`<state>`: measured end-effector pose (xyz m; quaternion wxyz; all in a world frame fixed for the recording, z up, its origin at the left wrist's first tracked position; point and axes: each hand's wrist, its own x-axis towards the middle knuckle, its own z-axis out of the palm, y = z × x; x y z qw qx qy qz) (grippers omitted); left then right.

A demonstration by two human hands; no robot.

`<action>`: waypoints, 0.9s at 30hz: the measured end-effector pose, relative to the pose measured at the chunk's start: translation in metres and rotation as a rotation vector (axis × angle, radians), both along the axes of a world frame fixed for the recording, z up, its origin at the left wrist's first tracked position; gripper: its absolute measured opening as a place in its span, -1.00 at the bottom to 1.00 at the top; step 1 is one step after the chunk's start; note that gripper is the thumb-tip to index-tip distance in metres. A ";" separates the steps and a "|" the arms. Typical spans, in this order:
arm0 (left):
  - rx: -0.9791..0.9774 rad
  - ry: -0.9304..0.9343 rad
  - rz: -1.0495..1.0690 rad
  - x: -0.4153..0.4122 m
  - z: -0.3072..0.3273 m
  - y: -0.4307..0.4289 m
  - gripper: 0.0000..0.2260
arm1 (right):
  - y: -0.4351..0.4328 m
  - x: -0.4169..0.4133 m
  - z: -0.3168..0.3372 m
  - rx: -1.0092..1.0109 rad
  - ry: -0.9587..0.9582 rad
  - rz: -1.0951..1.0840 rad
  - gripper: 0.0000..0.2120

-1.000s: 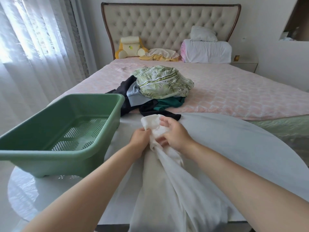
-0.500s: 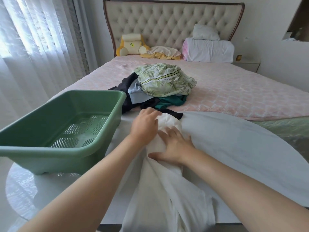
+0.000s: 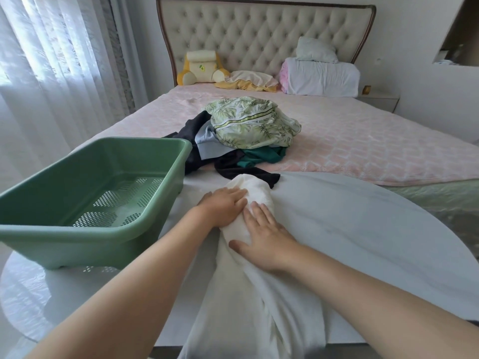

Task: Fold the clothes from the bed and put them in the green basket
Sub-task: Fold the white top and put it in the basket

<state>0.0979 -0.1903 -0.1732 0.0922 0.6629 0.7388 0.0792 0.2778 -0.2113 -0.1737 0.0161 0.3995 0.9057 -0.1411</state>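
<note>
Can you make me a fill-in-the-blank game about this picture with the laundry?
1. The left hand and the right hand press on a ___ cloth.
2. The basket is colored ___.
3. The leafy garment lies on ___ of the clothes pile.
4. The basket stands ___ of both hands.
Missing words: white, green, top, left.

We see soft daylight coming through the sheer curtains (image 3: 51,73) at upper left, nearly blown out; shadows are faint; the glossy table (image 3: 375,242) shows glare at lower left; wide-angle distortion bends the frame edges.
</note>
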 end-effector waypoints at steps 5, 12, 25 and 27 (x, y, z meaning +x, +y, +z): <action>0.212 0.065 -0.011 -0.002 0.004 -0.005 -0.57 | 0.046 -0.001 -0.005 -0.015 0.048 0.070 -0.14; 0.014 -0.010 -0.173 -0.006 0.006 -0.028 -0.41 | 0.072 0.002 -0.001 0.000 0.133 0.020 -0.17; 0.089 0.257 -0.002 0.003 0.008 -0.006 -0.39 | 0.038 0.020 0.018 0.108 -0.084 -0.013 -0.09; 0.236 0.291 -0.053 0.013 0.009 -0.009 -0.43 | 0.045 0.019 0.018 0.124 -0.063 -0.040 -0.08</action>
